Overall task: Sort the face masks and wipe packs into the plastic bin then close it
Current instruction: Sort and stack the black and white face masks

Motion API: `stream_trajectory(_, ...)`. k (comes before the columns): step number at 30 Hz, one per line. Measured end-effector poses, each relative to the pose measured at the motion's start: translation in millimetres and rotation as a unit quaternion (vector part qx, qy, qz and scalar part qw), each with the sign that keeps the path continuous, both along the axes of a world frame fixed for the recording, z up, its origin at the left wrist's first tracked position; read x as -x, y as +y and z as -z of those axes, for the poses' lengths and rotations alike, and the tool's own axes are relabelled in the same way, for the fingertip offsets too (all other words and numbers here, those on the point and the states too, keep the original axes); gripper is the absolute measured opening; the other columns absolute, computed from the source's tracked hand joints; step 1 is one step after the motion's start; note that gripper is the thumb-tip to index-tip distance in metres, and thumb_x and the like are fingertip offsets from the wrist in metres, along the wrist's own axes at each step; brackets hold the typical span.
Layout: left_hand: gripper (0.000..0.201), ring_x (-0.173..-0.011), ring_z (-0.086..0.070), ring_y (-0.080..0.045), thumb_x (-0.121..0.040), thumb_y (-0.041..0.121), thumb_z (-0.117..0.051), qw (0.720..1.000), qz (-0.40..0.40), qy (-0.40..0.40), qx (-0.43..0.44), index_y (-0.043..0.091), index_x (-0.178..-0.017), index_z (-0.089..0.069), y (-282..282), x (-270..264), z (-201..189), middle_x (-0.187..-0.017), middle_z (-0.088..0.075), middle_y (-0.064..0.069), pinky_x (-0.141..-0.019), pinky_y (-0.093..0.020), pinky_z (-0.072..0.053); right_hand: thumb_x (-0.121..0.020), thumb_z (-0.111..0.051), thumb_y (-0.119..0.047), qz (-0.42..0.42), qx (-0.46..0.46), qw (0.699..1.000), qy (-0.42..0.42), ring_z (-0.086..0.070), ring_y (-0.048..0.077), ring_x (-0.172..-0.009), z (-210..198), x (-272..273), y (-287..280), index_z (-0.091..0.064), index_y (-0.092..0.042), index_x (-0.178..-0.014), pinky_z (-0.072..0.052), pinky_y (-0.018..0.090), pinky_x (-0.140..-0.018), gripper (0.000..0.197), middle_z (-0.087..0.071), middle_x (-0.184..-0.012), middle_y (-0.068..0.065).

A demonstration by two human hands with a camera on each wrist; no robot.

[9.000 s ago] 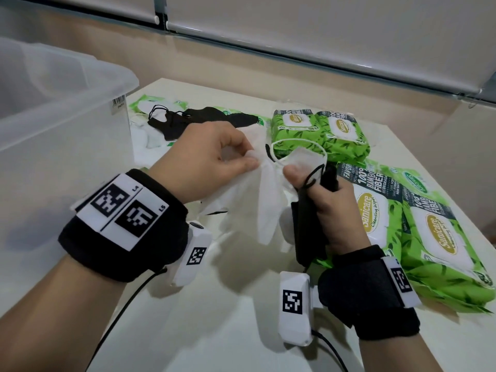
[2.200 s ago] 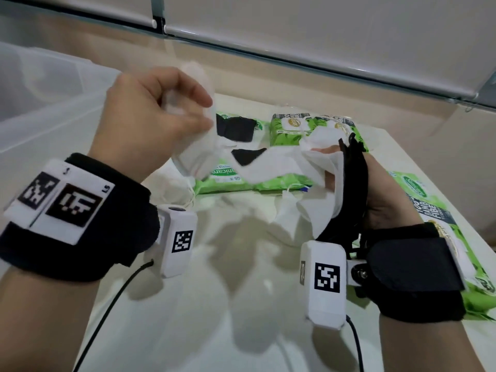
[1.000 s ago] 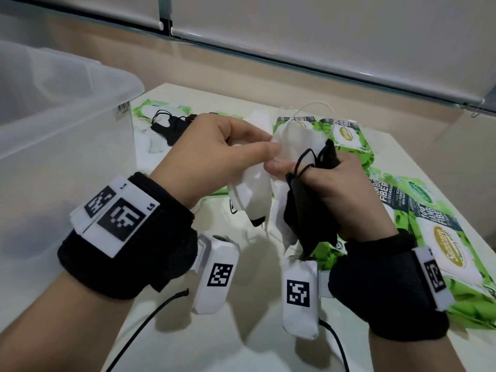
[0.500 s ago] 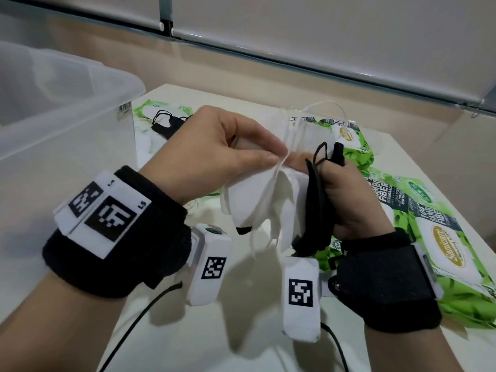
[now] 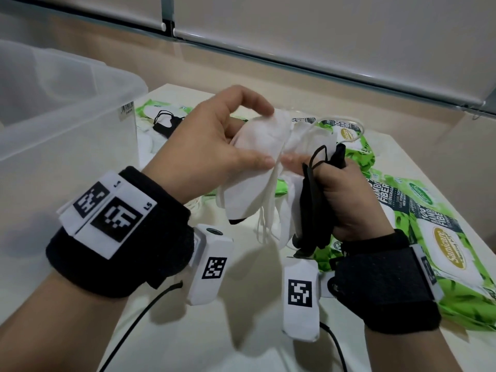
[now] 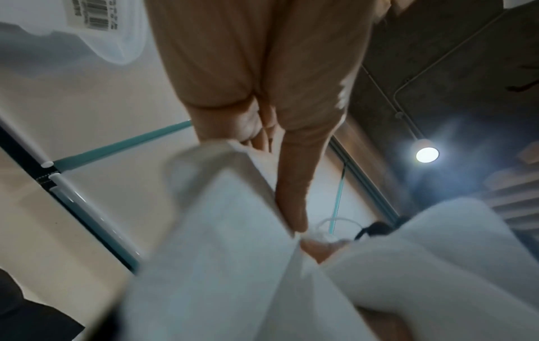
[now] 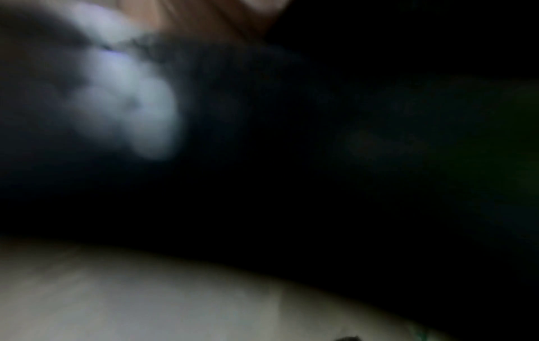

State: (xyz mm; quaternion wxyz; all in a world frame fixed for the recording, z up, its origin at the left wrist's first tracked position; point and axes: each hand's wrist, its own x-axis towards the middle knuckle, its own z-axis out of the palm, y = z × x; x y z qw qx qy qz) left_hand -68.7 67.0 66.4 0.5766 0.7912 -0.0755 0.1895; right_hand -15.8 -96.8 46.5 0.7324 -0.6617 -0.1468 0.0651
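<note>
My left hand pinches a white face mask between thumb and fingers above the table; in the left wrist view the white mask fills the lower half under my fingers. My right hand grips a bundle of black masks with an ear loop round a finger, and its fingertips also pinch white masks beside the left hand's. The clear plastic bin stands at the left, open. Green wipe packs lie at the right. The right wrist view is dark and blurred.
More green wipe packs lie behind my hands. A black mask and white masks lie next to the bin's far corner. The white table shows bare in front of my wrists. A wall with a window rail runs behind.
My left hand has shifted its pinch on the white mask, spreading it slightly away from the right hand's bundle. Both hands stay raised together over the table; the right keeps the black masks.
</note>
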Motion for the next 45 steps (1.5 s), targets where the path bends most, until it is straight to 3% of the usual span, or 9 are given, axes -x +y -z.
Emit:
stream_trajectory(7,0.018,-0.065,-0.062,-0.001,-0.061,0.02,-0.08,0.999,-0.011,-0.03,-0.02,0.024,-0.078,-0.074,22.3,12.7,-14.5,-0.07,-0.072,0.01,-0.062,-0.019,-0.054,-0.062,-0.08,-0.022,-0.026,0.079,0.996,0.006,-0.053,0.035,-0.07,-0.5,-4.6,-16.6,-0.054,0.021,-0.09,-0.044,0.039,-0.066,0.057,-0.055,-0.08,0.031)
stream_trajectory(10,0.022,-0.065,-0.063,-0.001,-0.06,0.036,-0.08,0.998,0.02,-0.028,-0.06,0.031,-0.081,-0.076,33.4,20.4,-19.9,-0.072,-0.073,0.007,-0.062,-0.022,-0.055,-0.069,-0.077,-0.016,-0.066,0.115,0.991,0.019,-0.057,0.028,-0.07,-2.8,-3.8,-22.7,-0.07,0.005,-0.073,-0.043,0.035,-0.072,0.023,-0.06,-0.078,0.018)
stream_trajectory(15,0.026,-0.065,-0.063,-0.008,-0.059,0.053,-0.071,0.965,0.15,0.066,-0.207,0.032,-0.074,-0.072,38.0,23.5,-19.1,-0.067,-0.067,0.006,-0.056,-0.017,-0.047,-0.063,-0.082,-0.021,-0.108,0.17,0.979,0.005,-0.041,0.029,-0.049,-4.8,-0.7,-27.0,-0.049,0.01,-0.061,-0.039,0.03,-0.053,0.046,-0.044,-0.057,0.019)
stream_trajectory(18,0.023,-0.076,-0.063,-0.004,-0.057,0.057,-0.069,0.951,0.17,0.087,-0.243,0.039,-0.071,-0.07,30.8,19.8,-15.7,-0.081,-0.064,0.015,-0.066,-0.016,-0.046,-0.05,-0.087,-0.036,-0.136,0.192,0.972,0.001,-0.059,0.051,-0.075,-2.7,0.1,-22.2,-0.056,0.021,-0.09,-0.05,0.054,-0.079,0.077,-0.052,-0.094,0.047)
stream_trajectory(21,0.022,-0.111,-0.05,0.009,-0.056,0.057,-0.074,0.95,0.145,0.057,-0.272,0.041,-0.072,-0.071,21.1,12.2,-9.7,-0.114,-0.054,0.027,-0.091,-0.01,-0.037,-0.059,-0.076,-0.017,-0.154,0.156,0.976,0.008,-0.065,0.03,-0.084,-0.9,-1.4,-21.7,-0.069,0.008,-0.092,-0.05,0.038,-0.081,0.042,-0.067,-0.095,0.03)
stream_trajectory(25,0.019,-0.101,-0.061,0.004,-0.066,0.043,-0.078,0.965,0.139,0.081,-0.21,0.032,-0.082,-0.074,11.5,5.1,-1.2,-0.108,-0.067,0.017,-0.087,-0.014,-0.045,-0.069,-0.064,-0.012,-0.128,0.13,0.983,0.001,-0.06,0.049,-0.1,2.4,-2.7,-22.0,-0.061,0.015,-0.103,-0.045,0.057,-0.091,0.044,-0.058,-0.109,0.04)
stream_trajectory(30,0.031,-0.059,-0.054,-0.007,-0.068,0.043,-0.077,0.988,0.037,0.027,-0.146,0.013,-0.075,-0.069,9.8,-0.3,1.8,-0.064,-0.062,-0.004,-0.053,-0.021,-0.041,-0.072,-0.067,-0.007,-0.058,0.085,0.995,0.008,-0.062,0.026,-0.076,0.9,-7.4,-17.7,-0.075,-0.005,-0.08,-0.049,0.035,-0.073,0.012,-0.07,-0.082,0.016)
stream_trajectory(36,0.029,-0.059,-0.061,-0.013,-0.073,0.027,-0.076,0.993,-0.091,-0.074,0.007,0.023,-0.098,-0.06,11.3,0.3,-3.5,-0.071,-0.069,-0.004,-0.054,-0.027,-0.05,-0.088,-0.063,-0.024,0.076,-0.051,0.994,0.058,-0.05,0.005,-0.037,-8.9,-6.1,-10.0,-0.059,-0.015,-0.067,-0.041,0.015,-0.04,0.023,-0.052,-0.042,-0.009)
stream_trajectory(45,0.024,-0.086,-0.059,0.009,-0.088,0.003,-0.055,0.965,-0.197,-0.146,-0.097,0.024,-0.093,-0.067,8.3,-3.8,-2.4,-0.09,-0.066,0.015,-0.078,-0.001,-0.038,-0.094,-0.057,-0.02,0.102,-0.104,0.988,0.058,-0.068,0.023,-0.086,-8.3,-7.0,-4.6,-0.062,0.004,-0.114,-0.057,0.033,-0.074,0.032,-0.07,-0.1,0.015)
